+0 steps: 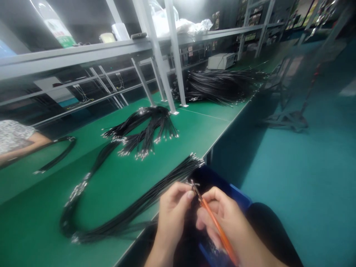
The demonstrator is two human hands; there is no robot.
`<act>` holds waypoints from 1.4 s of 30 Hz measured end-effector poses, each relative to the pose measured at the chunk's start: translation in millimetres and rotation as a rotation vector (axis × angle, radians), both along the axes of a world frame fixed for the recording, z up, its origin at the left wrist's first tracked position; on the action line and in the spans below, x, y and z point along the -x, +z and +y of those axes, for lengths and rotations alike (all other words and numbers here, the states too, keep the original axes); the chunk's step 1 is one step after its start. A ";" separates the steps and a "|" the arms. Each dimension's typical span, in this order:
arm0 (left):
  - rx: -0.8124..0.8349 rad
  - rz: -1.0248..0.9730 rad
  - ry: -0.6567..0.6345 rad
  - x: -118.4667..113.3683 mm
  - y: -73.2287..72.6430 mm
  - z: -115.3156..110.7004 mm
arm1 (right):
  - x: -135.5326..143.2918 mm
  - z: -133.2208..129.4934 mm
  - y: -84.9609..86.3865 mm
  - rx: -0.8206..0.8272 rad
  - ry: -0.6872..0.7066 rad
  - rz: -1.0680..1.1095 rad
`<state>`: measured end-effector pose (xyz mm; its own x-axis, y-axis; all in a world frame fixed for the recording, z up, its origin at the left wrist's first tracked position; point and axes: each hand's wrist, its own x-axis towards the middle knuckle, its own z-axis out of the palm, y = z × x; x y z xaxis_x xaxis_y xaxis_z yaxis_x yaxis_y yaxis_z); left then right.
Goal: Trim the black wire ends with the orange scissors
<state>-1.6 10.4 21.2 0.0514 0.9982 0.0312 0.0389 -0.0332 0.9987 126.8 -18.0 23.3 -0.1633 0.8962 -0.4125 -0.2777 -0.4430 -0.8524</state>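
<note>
My right hand [219, 211] is closed around an orange-handled tool [218, 226], whose dark metal tip points up and away. At that tip, my left hand [176, 202] pinches a small piece with pale metallic ends [192, 183]; its exact shape is too small to tell. Just beyond my hands lies a long bundle of black cables [155, 189] with silvery ends, curving back along the green table [111, 193]. Below my hands is a blue bin [240, 196], partly covered by them.
More black cables [150, 126] lie in the middle of the table, and a large pile [219, 85] sits farther back. Metal shelving [83, 55] stands over the table. At the left, another person's arm [39, 142] rests near a curved cable bundle.
</note>
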 end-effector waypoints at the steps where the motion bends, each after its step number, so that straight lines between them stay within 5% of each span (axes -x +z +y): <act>1: -0.003 -0.001 -0.004 0.0 -0.7 0.0 | -1.0 0.0 1.1 0.007 0.009 0.001; 6: -0.018 0.017 -0.014 -0.3 -3.6 0.2 | -8.7 -5.2 6.4 -0.038 0.092 0.101; 12: -0.054 0.042 0.043 -1.1 -9.5 1.2 | -13.4 -10.0 -6.3 -0.128 0.110 0.088; 35: -0.072 0.111 0.060 -3.9 -17.7 3.3 | -7.1 -4.0 -3.7 -0.023 0.095 -0.080; 39: -0.122 0.192 0.071 -5.6 -19.5 8.9 | -8.5 -9.4 -0.7 -0.038 -0.001 -0.156; 42: -0.217 0.440 0.030 -12.0 -29.5 8.1 | -14.6 -13.3 -1.5 -0.082 -0.130 -0.169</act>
<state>10.4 18.5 -8.3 0.0775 0.9724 0.2202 0.4594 -0.2308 0.8577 141.4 -31.3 21.8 0.0208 0.9369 -0.3489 -0.1777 -0.3399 -0.9235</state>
